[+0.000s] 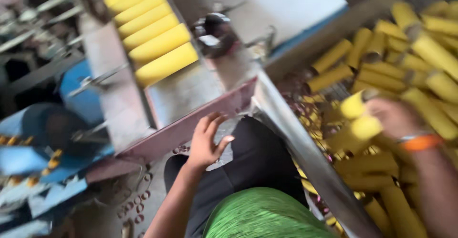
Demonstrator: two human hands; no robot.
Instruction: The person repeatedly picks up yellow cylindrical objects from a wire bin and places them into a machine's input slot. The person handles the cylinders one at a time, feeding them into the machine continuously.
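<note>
Lighting: soft, even daylight, moderately bright, brightest on the pale floor patch (281,4) at top centre; shadows weak, deepest in the machinery at far left. Quality: heavy motion blur throughout, strongest on the yellow tubes (420,66) and right hand (393,116). Mild glare on the metal bin edge (296,137); no crisp detail anywhere.

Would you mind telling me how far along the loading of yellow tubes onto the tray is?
Done: a row of yellow tubes already lies on the sloped tray. In hand: the right hand grips two tubes from the bin pile; the left hand is open. Left: the tray's lower part is bare.
</note>
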